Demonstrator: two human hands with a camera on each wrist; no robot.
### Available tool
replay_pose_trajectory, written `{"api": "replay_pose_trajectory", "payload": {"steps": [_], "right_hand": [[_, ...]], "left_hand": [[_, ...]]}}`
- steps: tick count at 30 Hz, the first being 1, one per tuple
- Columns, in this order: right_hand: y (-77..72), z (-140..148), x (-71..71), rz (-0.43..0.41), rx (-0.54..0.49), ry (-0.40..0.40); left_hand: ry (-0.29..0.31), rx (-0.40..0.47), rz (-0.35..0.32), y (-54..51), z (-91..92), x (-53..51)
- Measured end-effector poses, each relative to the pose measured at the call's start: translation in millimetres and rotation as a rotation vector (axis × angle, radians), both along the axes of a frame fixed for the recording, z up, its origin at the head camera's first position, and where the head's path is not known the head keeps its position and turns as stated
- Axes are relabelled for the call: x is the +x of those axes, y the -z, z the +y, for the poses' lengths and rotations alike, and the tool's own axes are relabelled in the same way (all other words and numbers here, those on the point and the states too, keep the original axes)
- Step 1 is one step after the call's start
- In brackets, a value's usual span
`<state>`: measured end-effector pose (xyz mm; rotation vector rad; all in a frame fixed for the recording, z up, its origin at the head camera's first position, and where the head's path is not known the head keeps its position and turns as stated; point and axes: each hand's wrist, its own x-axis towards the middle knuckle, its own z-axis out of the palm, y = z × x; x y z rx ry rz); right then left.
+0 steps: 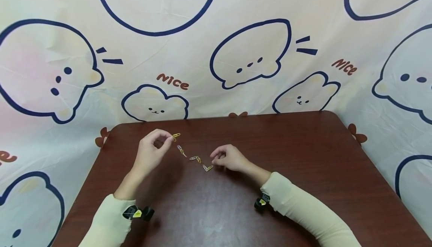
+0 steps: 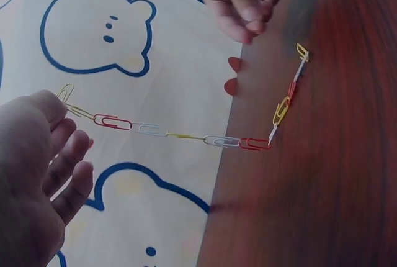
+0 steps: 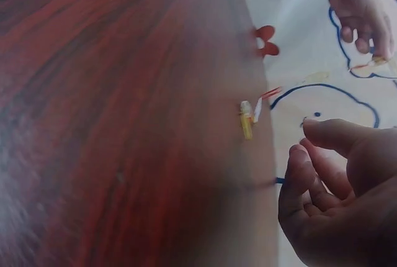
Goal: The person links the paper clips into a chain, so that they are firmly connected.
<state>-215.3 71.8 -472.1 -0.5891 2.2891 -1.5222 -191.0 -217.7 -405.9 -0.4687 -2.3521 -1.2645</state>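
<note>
My left hand point(image 1: 150, 151) pinches a yellow paper clip point(image 2: 66, 92) between thumb and forefinger, at one end of a chain of linked paper clips. The links are red, white and yellow. From the left hand the chain sags in a curve, with a red clip point(image 2: 254, 144) near its lowest bend in the left wrist view. A yellow clip point(image 2: 302, 51) forms the far end, close to the table top. My right hand point(image 1: 233, 158) hovers beside that end with fingers loosely bent. Nothing shows between its thumb point(image 3: 335, 133) and fingertips, and it is apart from the chain.
A brown wood-grain table point(image 1: 287, 142) lies below both hands. Behind it hangs a pale cloth point(image 1: 199, 59) printed with blue cartoon outlines, which meets the table's back and side edges. Black wrist cameras point(image 1: 261, 202) sit at both light sleeves.
</note>
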Motion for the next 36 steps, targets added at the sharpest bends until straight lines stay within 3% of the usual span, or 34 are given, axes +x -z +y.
{"api": "replay_pose_trajectory", "payload": {"steps": [5, 19, 36], "right_hand": [[11.2, -4.3, -1.5, -0.001, 0.047, 0.008], [19.0, -20.3, 1.5, 0.235, 0.316, 0.058], [13.9, -16.2, -1.9, 0.23, 0.349, 0.021]], "left_hand": [[-0.021, 0.002, -0.003, 3.7, -9.5, 4.6], [-0.011, 0.006, -0.015, 5.9, -14.6, 9.6], [0.002, 0.005, -0.032, 6.4, -10.1, 8.9]]}}
